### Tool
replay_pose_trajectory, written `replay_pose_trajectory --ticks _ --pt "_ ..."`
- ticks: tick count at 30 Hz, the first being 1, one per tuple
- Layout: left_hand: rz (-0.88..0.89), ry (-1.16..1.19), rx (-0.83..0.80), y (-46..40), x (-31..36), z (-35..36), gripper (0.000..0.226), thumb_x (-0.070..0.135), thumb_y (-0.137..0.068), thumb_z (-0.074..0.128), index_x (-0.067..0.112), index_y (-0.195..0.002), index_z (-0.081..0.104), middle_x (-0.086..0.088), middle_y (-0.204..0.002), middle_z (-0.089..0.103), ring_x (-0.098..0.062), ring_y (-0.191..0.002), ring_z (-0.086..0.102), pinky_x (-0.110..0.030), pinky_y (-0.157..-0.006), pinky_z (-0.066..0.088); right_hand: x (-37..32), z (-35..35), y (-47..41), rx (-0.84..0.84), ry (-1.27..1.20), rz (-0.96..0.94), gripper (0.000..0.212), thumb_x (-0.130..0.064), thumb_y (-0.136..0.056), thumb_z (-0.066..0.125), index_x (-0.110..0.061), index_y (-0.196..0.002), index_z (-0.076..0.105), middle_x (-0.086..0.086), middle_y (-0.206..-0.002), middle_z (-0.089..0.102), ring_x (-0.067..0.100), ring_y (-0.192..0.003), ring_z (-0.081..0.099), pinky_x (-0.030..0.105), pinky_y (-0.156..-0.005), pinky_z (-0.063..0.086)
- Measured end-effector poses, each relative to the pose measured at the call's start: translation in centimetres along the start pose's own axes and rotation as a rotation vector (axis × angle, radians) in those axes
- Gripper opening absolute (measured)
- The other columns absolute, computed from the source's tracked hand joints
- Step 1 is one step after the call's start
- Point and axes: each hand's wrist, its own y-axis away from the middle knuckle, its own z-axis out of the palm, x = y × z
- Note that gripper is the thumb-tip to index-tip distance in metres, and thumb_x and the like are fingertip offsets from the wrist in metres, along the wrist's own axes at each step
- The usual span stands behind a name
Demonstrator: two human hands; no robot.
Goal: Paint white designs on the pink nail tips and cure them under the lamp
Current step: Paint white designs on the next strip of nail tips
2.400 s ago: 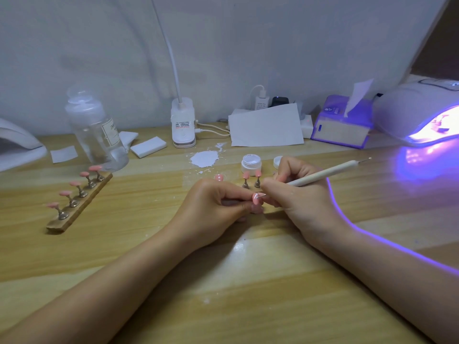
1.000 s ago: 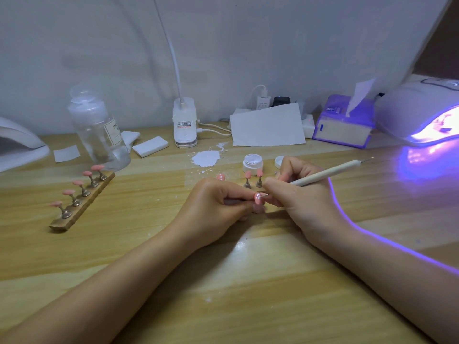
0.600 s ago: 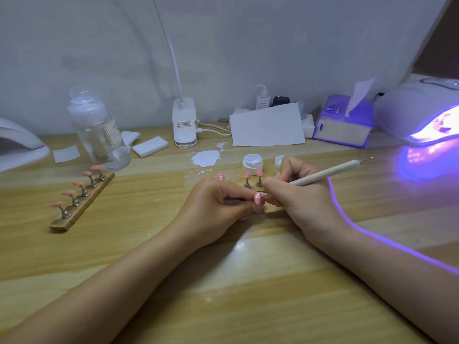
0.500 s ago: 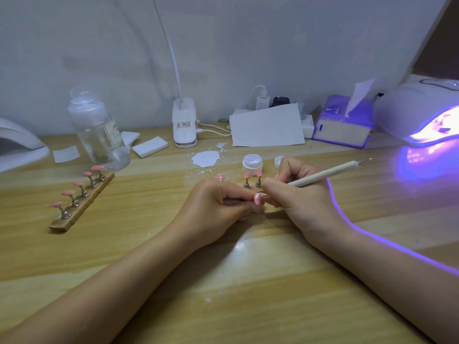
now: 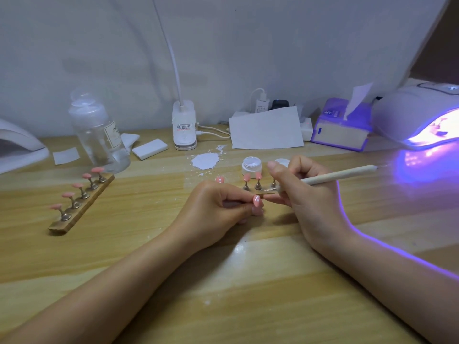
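A pink nail tip (image 5: 257,200) with a small white mark sits pinched at the left hand's (image 5: 213,207) fingertips. The right hand (image 5: 308,192) grips a pale brush (image 5: 340,175), its handle slanting up to the right. Just beyond both hands stand more pink tips (image 5: 252,177) on pegs and an open white jar (image 5: 252,165). Far right of the right hand, the curing lamp (image 5: 419,115) glows violet.

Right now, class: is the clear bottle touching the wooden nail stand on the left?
Cannot tell. In the head view the clear bottle stands right behind the far end of the wooden nail stand, overlapping it, so neither gap nor contact shows.
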Motion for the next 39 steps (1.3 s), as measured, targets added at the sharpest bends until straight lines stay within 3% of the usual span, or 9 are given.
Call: replay_pose_trajectory --ticks 2,4,8,11,18,23,29,36,39 --pt "-0.021 -0.007 0.015 -0.1 -0.1 0.0 0.01 0.009 -0.076 0.069 0.016 -0.081 0.074 0.017 -0.064 0.069 0.008 -0.053 0.055 -0.006 -0.064 0.043 -0.4 0.0 -0.2 0.02 0.093 -0.053 0.037 -0.028 -0.068 0.072 -0.015 -0.054 0.04 -0.007 -0.043 0.038 0.003 -0.041 0.043 0.022 -0.048 0.05" --pt "-0.039 -0.015 0.026 -0.1 -0.3 0.0 0.01 0.011 -0.076 0.07 0.021 -0.077 0.073 0.016 -0.067 0.07 0.002 -0.055 0.057 -0.012 -0.073 0.045 -1.1 -0.2 -1.3 0.04 0.175 -0.113 0.034 -0.026 -0.071 0.073 -0.017 -0.058 0.043 -0.012 -0.042 0.043 0.001 -0.042 0.044 0.021 -0.048 0.048" --pt "-0.044 0.005 0.026 -0.2 -0.3 0.0 0.015 0.009 -0.076 0.07 0.024 -0.076 0.073 0.015 -0.067 0.071 0.002 -0.055 0.055 -0.008 -0.061 0.046 -2.4 -0.6 -4.5 0.007 0.293 -0.131 0.033 -0.035 -0.074 0.072 -0.02 -0.057 0.049 -0.015 -0.042 0.047 -0.001 -0.043 0.043 0.018 -0.047 0.043" --pt "-0.044 0.016 0.03 -0.3 -0.3 0.1 0.014 0.008 -0.076 0.07 0.022 -0.074 0.073 0.013 -0.068 0.071 -0.002 -0.059 0.058 -0.01 -0.061 0.048 -1.8 -0.4 -6.8 -0.042 0.466 -0.116 0.041 -0.039 -0.084 0.063 -0.014 -0.053 0.052 -0.011 -0.036 0.05 0.0 -0.036 0.042 0.012 -0.044 0.037" --pt "-0.041 0.058 0.024 -0.1 -0.3 0.0 0.016 0.005 -0.076 0.07 0.02 -0.077 0.073 0.011 -0.068 0.071 -0.002 -0.058 0.058 -0.009 -0.058 0.045 0.5 0.8 -9.3 -0.149 0.878 -0.082 0.042 -0.037 -0.078 0.069 -0.019 -0.049 0.044 -0.006 -0.043 0.052 0.006 -0.045 0.05 0.028 -0.057 0.041" --pt "-0.042 0.067 0.025 -0.2 -0.4 0.1 0.016 0.004 -0.076 0.069 0.019 -0.078 0.073 0.008 -0.071 0.072 -0.01 -0.069 0.064 -0.012 -0.061 0.049 1.7 1.3 -9.6 -0.149 1.02 -0.133 0.04 -0.032 -0.077 0.067 -0.019 -0.048 0.043 -0.01 -0.043 0.047 0.004 -0.05 0.045 0.024 -0.047 0.029" --pt "-0.042 0.089 0.016 -0.1 -0.2 0.2 0.022 0.002 -0.077 0.068 0.023 -0.074 0.072 0.014 -0.066 0.07 0.0 -0.068 0.064 -0.009 -0.058 0.046 1.4 1.3 -9.5 -0.159 0.97 -0.131 0.041 -0.034 -0.078 0.067 -0.019 -0.05 0.043 -0.009 -0.045 0.049 0.006 -0.051 0.046 0.026 -0.051 0.034" --pt "-0.059 0.067 0.031 -0.2 -0.3 0.1 0.016 0.007 -0.075 0.07 0.023 -0.074 0.072 0.01 -0.072 0.072 -0.013 -0.074 0.067 -0.012 -0.061 0.049 -1.0 0.5 -5.4 0.022 0.399 -0.146 0.032 -0.036 -0.084 0.063 -0.013 -0.061 0.06 -0.008 -0.044 0.059 0.0 -0.045 0.056 0.017 -0.05 0.047" --pt "-0.041 0.047 0.017 -0.2 -0.2 0.1 0.016 0.007 -0.076 0.07 0.023 -0.076 0.072 0.015 -0.068 0.071 0.002 -0.065 0.063 -0.007 -0.06 0.046 -1.1 0.0 -2.0 -0.004 0.237 -0.073 0.03 -0.037 -0.072 0.07 -0.017 -0.054 0.057 -0.007 -0.044 0.059 0.003 -0.045 0.054 0.021 -0.053 0.048"
